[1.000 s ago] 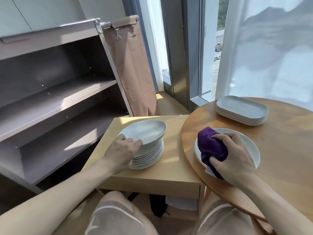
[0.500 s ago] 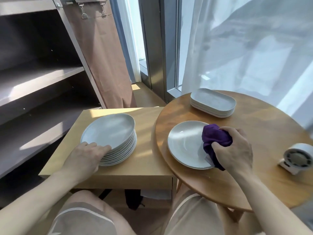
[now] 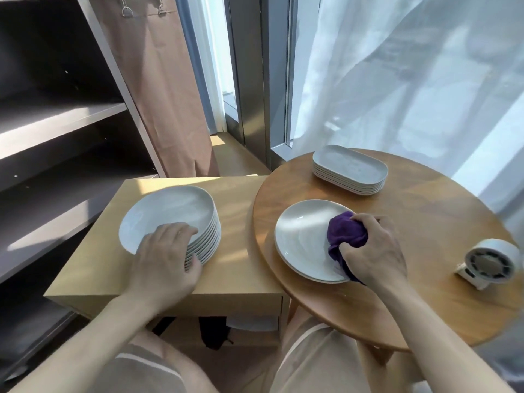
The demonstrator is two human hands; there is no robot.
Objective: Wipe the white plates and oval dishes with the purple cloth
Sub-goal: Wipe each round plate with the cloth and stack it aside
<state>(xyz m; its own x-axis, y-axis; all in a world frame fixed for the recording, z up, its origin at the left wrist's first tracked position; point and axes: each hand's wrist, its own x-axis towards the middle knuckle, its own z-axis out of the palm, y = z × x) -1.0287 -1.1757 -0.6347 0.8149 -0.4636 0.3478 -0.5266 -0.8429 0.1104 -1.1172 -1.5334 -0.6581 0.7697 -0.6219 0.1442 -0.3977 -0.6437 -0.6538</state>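
round white ceramic plate [image 3: 303, 239] lies left of the right grip [image 3: 374, 251] clenching the bunched purple cloth [image 3: 346, 235]; left grip [image 3: 164, 256] clasps the white plate stack [image 3: 175, 211].

Bare worktop [image 3: 425, 222] lies open between the oval dishes [image 3: 350, 168] and the small fan [image 3: 486, 262]; plate stack [image 3: 170, 214] crowds the left.
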